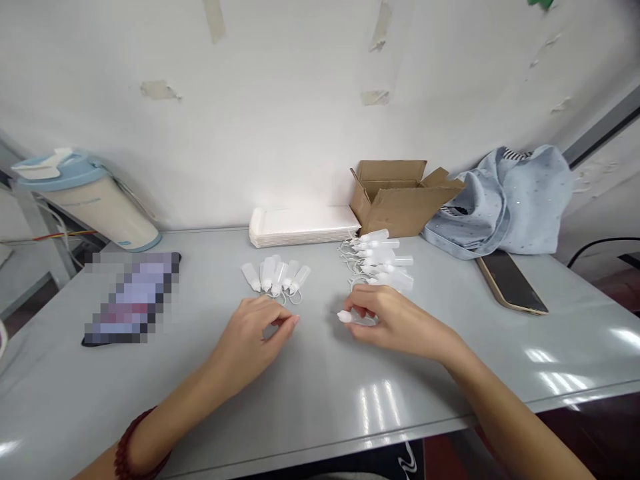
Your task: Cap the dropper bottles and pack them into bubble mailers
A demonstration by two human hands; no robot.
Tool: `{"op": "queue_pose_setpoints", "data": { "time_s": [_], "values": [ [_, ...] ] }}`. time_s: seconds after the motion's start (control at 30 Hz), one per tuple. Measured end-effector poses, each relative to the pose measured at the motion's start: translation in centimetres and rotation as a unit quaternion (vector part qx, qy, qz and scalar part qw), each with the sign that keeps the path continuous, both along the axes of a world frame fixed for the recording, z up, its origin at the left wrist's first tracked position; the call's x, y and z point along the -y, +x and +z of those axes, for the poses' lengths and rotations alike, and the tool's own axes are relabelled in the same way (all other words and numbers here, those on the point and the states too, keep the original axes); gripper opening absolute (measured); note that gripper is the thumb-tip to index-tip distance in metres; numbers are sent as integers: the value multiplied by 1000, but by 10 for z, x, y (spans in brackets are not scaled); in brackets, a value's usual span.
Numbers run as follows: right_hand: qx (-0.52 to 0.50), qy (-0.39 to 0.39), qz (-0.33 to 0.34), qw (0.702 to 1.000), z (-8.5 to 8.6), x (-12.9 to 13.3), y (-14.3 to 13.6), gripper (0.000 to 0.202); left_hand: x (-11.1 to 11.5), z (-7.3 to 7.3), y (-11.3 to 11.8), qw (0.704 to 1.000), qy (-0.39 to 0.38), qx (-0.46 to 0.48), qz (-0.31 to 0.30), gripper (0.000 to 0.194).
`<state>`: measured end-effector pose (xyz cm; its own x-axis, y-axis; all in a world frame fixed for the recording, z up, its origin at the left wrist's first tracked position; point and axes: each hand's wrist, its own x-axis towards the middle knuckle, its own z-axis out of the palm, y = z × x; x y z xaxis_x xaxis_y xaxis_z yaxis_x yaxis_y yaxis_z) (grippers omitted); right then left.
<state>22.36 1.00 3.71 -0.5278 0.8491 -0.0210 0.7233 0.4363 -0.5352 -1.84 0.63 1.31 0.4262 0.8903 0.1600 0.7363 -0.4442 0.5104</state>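
Several small translucent bottles with white caps and thin cords (278,276) lie fanned out in the middle of the grey table. A second group of such bottles (384,257) lies to the right, before the cardboard box. My right hand (383,315) grips one small bottle (345,317) between thumb and fingers, its white cap pointing left. Just below the middle group, my left hand (263,331) is closed, thumb and forefinger tips together; whatever may be between them is too small to make out.
A stack of white flat packs (303,225) and an open cardboard box (400,210) stand by the wall. At left are a tilted bottle (103,207) and a blurred phone (133,297); at right, a blue bag (530,200) and another phone (513,281).
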Motion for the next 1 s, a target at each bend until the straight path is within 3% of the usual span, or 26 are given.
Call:
{"op": "queue_pose_setpoints", "data": {
  "time_s": [0.1,0.17,0.3,0.47,0.67,1.0],
  "values": [
    [-102,-20,16,994,1,2,-2,9,3,3,2,998,-43,44,-1,18],
    [-143,-52,10,988,2,3,-4,6,4,3,2,996,-72,62,1,22],
    [-187,-131,-25,973,4,2,-8,6,6,6,3,990,-120,79,-5,29],
    [-218,-175,-14,960,1,1,-10,13,7,11,4,980,-158,123,10,33],
    [-226,-182,0,957,-3,3,-12,22,6,13,2,967,-198,152,46,30],
    [-218,-158,-28,963,-7,3,-17,25,8,12,3,977,-155,145,-4,20]
  ]
}}
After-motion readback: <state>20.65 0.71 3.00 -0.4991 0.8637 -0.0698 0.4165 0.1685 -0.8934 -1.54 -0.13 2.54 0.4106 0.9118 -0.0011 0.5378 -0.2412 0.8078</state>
